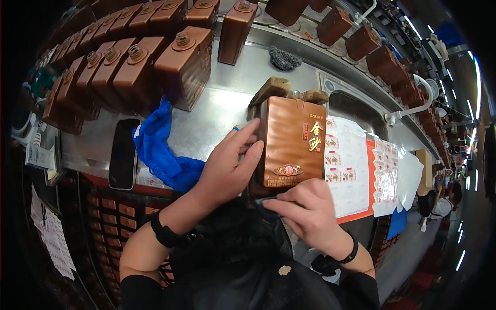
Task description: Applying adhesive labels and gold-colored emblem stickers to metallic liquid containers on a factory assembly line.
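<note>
A copper-brown rectangular bottle (294,139) with gold and red decoration lies in front of me, its neck end pointing away between two worn brown blocks (276,89). My left hand (227,163) is against the bottle's left side, its thumb and fingers stretched out and apart; some fingertips are hidden. At the bottle's near end, my right hand (312,214) is closed, pinching a small dark flat piece (264,203). What that piece is I cannot make out. Sheets of printed labels (349,170) lie just right of the bottle.
Several similar bottles (183,64) stand upright at the left and back. A blue cloth (163,150) and a black phone (123,155) lie left of my hands. Behind is a grey scouring pad (285,58). A sink (356,111) with a white faucet (421,98) is at the right.
</note>
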`<state>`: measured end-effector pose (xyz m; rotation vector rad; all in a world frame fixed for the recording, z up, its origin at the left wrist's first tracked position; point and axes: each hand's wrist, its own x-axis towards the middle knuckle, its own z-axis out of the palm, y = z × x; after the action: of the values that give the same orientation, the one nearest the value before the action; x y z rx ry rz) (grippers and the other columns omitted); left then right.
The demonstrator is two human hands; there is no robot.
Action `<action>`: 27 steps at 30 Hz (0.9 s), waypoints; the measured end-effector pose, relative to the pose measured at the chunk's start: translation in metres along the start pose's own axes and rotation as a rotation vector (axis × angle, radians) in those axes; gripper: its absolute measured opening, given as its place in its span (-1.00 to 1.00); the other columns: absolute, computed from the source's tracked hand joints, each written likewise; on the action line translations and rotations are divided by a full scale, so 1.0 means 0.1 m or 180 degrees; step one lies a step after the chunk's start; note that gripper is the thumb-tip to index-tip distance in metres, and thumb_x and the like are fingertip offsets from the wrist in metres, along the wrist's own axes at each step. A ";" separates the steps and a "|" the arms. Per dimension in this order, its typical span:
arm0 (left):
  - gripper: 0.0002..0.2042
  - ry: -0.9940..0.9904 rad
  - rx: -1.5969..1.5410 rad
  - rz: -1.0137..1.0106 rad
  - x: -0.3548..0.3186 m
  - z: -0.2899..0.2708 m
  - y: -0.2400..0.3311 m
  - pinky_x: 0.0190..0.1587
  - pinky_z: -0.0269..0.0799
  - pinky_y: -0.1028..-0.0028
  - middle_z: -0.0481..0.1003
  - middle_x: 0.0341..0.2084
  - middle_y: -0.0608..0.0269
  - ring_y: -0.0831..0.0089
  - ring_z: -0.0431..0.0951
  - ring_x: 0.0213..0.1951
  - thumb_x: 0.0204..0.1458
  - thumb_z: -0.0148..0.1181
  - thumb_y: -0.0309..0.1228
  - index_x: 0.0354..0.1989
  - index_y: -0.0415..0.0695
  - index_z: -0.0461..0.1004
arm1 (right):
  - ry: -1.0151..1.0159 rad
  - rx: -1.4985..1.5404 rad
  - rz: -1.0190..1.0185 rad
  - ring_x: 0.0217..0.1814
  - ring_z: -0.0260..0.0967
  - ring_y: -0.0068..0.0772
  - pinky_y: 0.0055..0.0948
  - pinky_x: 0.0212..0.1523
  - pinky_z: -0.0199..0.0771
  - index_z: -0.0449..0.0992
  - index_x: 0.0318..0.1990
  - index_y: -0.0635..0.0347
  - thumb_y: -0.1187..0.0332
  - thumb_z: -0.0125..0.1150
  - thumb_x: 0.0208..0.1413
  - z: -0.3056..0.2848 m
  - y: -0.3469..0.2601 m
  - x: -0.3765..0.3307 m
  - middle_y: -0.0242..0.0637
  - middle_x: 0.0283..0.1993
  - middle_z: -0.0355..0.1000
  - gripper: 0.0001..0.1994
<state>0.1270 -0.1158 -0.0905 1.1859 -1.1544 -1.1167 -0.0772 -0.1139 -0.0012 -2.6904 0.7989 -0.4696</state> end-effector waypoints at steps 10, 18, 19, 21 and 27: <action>-0.47 0.0098 -0.0319 -0.0266 0.07 0.05 -0.04 0.00 0.54 0.36 0.52 -0.09 -0.11 0.27 0.64 -0.08 0.31 0.12 -0.33 0.34 -0.41 0.24 | 0.0067 0.0140 -0.0038 -0.29 0.31 -0.34 -0.35 -0.26 0.25 0.70 -0.12 0.00 0.38 0.44 -0.15 -0.02 0.02 0.00 -0.43 -0.33 0.42 -0.67; -0.39 0.0060 -0.0505 -0.0389 0.17 0.07 -0.11 -0.03 0.53 0.39 0.55 -0.07 -0.13 0.29 0.64 -0.07 0.29 0.17 -0.24 0.36 -0.45 0.21 | 0.1708 0.0776 0.2078 -0.37 0.35 -0.44 -0.41 -0.33 0.36 0.64 -0.18 0.25 0.51 0.46 -0.01 -0.15 0.53 -0.19 -0.31 -0.36 0.47 -0.79; -0.36 0.0005 -0.0428 -0.0434 0.19 0.08 -0.12 -0.03 0.53 0.39 0.55 -0.08 -0.13 0.29 0.64 -0.07 0.28 0.18 -0.22 0.37 -0.44 0.20 | 0.1720 0.0773 0.2085 -0.37 0.35 -0.44 -0.41 -0.33 0.36 0.64 -0.18 0.25 0.51 0.46 -0.01 -0.19 0.43 -0.16 -0.31 -0.36 0.47 -0.79; -0.35 0.0044 -0.0441 -0.0509 0.24 0.06 -0.21 -0.03 0.53 0.39 0.56 -0.08 -0.13 0.30 0.64 -0.08 0.27 0.18 -0.21 0.37 -0.44 0.19 | 0.0751 0.0556 0.1105 -0.36 0.35 -0.38 -0.40 -0.31 0.34 0.66 -0.19 0.23 0.51 0.47 -0.03 -0.16 0.22 -0.01 -0.30 -0.39 0.46 -0.79; -0.39 0.0306 0.0028 -0.0192 0.07 0.01 -0.01 -0.01 0.53 0.37 0.57 -0.08 -0.12 0.22 0.61 -0.05 0.23 0.21 -0.23 0.35 -0.37 0.26 | 0.1212 0.0317 0.1411 -0.36 0.26 -0.42 -0.46 -0.31 0.24 0.67 -0.19 0.21 0.54 0.46 -0.03 -0.29 0.33 -0.06 -0.37 -0.44 0.40 -0.79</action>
<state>0.1269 -0.1226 -0.0913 1.2748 -1.0572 -1.0887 -0.1085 -0.1423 0.0118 -2.2608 1.3904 -0.8888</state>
